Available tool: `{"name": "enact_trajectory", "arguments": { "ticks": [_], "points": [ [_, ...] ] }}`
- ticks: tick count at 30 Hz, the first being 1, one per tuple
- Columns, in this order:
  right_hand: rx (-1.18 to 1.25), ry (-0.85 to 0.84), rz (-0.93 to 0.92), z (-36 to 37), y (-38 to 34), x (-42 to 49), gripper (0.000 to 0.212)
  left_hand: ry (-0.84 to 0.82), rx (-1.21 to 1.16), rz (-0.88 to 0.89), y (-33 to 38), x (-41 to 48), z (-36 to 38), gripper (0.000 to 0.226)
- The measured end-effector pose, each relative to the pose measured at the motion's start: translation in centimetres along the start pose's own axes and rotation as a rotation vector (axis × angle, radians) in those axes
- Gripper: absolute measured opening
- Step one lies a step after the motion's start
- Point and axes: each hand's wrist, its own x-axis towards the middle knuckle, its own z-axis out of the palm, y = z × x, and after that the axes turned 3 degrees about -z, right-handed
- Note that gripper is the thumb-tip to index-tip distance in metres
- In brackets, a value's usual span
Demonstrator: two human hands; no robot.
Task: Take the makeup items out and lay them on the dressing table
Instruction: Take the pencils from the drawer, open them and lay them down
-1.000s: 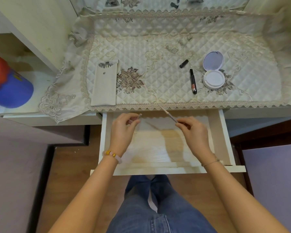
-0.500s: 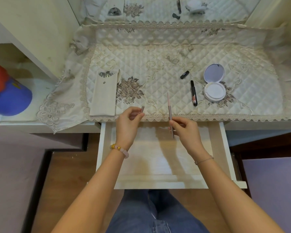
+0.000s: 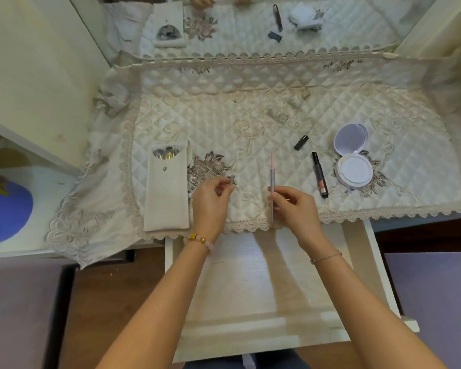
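My right hand (image 3: 294, 206) pinches a thin pink-and-grey makeup pencil (image 3: 272, 169), held upright over the front edge of the quilted dressing table cloth (image 3: 250, 107). My left hand (image 3: 210, 202) holds the pencil's small grey cap (image 3: 231, 180) between thumb and fingers. On the cloth lie a cream brush pouch (image 3: 167, 193) at the left, a small black cap (image 3: 301, 142), a black tube with a pink end (image 3: 319, 174), and an open white compact (image 3: 353, 155) at the right. Below my hands the white drawer (image 3: 373, 262) stands pulled out.
A mirror (image 3: 250, 22) at the back reflects the items. A blue and red container (image 3: 3, 209) sits on a lower shelf at the left. A cream cabinet wall (image 3: 37, 75) rises left of the cloth. My jeans show under the drawer.
Both hands have risen from inside the drawer to the cloth's front edge, carrying the pencil and its cap. The pencil has turned from slanted to upright.
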Motion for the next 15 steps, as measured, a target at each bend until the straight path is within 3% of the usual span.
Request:
{"name": "enact_trajectory", "arguments": {
  "ticks": [8, 15],
  "points": [
    [-0.017, 0.053, 0.007, 0.6, -0.2, 0.9, 0.012, 0.004, 0.01, -0.048, 0.0, 1.0, 0.3, 0.009],
    [-0.312, 0.129, -0.035, 1.0, 0.0, 2.2, 0.014, 0.029, 0.102, -0.058, 0.1, 1.8, 1.2, 0.009]
  ]
}}
